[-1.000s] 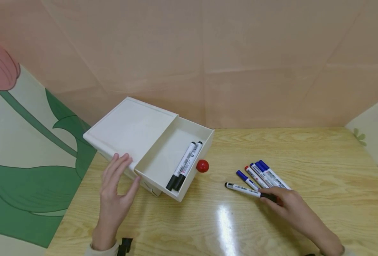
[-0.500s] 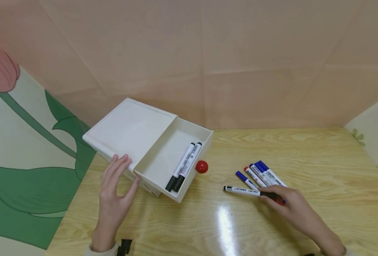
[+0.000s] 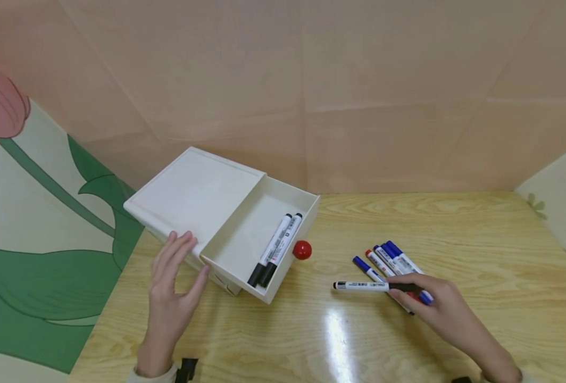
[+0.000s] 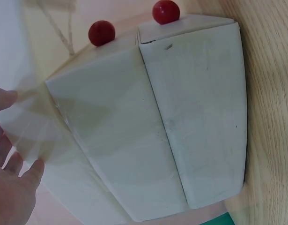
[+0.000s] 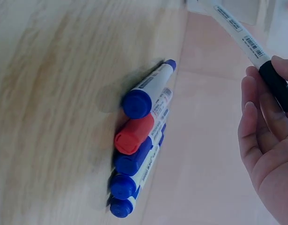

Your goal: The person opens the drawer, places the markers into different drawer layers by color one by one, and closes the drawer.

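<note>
My right hand point(image 3: 436, 303) pinches a black-capped whiteboard marker point(image 3: 361, 286) by its cap between thumb and fingers; the white barrel points left toward the drawer. In the right wrist view the marker point(image 5: 242, 35) is held above the other markers. A white two-drawer box point(image 3: 201, 191) stands at the left with its upper drawer point(image 3: 249, 218) pulled out. Two black-capped markers point(image 3: 275, 247) lie side by side inside that drawer, near its front. My left hand point(image 3: 170, 292) rests its fingertips at the box's near top edge, thumb at the drawer's corner.
Several markers with blue and red caps point(image 5: 136, 104) lie in a slanted row on the wooden table point(image 3: 479, 239), partly behind my right hand in the head view. A red knob point(image 3: 302, 250) sticks out from the drawer front. A pinkish covered wall point(image 3: 383, 106) rises behind.
The marker in my right hand has swung from slanted to nearly level, and that hand has shifted slightly right, uncovering more of the row's near ends. My left hand stays put.
</note>
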Available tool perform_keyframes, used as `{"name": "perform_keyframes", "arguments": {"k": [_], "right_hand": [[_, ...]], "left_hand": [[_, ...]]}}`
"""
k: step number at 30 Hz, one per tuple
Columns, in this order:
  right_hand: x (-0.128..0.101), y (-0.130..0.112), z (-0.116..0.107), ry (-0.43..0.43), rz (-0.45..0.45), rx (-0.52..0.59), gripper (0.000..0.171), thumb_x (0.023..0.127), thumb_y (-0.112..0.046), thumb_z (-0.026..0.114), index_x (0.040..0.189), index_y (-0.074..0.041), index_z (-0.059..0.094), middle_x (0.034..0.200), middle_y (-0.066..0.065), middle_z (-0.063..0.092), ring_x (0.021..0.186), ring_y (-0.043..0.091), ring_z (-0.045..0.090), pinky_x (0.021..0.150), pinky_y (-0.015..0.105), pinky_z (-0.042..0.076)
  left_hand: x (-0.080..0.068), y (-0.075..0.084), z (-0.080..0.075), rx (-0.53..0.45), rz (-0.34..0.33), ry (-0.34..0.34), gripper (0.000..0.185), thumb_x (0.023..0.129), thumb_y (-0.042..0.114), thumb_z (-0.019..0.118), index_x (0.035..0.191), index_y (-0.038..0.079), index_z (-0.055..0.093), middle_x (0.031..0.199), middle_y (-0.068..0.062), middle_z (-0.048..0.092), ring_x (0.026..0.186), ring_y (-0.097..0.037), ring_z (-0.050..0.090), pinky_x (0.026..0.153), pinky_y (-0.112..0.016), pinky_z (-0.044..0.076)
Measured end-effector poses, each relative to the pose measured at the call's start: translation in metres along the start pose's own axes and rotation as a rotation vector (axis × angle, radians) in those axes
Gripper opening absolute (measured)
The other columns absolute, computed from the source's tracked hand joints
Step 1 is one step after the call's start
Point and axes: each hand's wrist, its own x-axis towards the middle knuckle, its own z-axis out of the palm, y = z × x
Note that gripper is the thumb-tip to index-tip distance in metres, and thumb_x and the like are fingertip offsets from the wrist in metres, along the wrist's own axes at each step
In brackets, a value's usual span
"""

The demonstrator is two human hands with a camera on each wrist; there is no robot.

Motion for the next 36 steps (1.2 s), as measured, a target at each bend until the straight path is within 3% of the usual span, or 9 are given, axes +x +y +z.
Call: {"name": "perform_keyframes", "arguments": {"k": [11,24,36], "right_hand": [[0.003,-0.008,-0.004,-0.016,0.024,0.028,0.028,0.081,-0.001,0.078,0.105,-0.016,0.075,0.069,-0.015,0.063,0.056,-0.002,0.051,0.044,0.015,0.041],[0.011,-0.018,-0.010,-0.004,0.016,0.038,0.031,0.081,-0.001,0.077,0.105,-0.020,0.074,0.077,-0.013,0.068,0.051,-0.003,0.044,0.044,0.016,0.038],[0.026,-0.024,-0.016,0.078,-0.059,0.123,0.037,0.076,0.011,0.076,0.104,-0.014,0.073,0.092,-0.017,0.073,0.080,-0.004,0.064,0.068,0.007,0.049]], "left_hand": [[0.000,0.000,0.000,-0.016,0.002,-0.003,0.048,0.096,0.032,0.061,0.129,-0.004,0.062,0.135,-0.024,0.060,0.143,-0.032,0.041,0.126,-0.035,0.028],[0.000,0.000,0.000,-0.004,0.007,0.003,0.050,0.098,0.037,0.060,0.128,-0.003,0.062,0.134,-0.023,0.060,0.142,-0.033,0.042,0.126,-0.035,0.028],[0.000,-0.001,0.000,-0.014,0.005,0.005,0.047,0.094,0.029,0.064,0.128,-0.003,0.062,0.135,-0.023,0.060,0.142,-0.033,0.042,0.126,-0.037,0.027]]}}
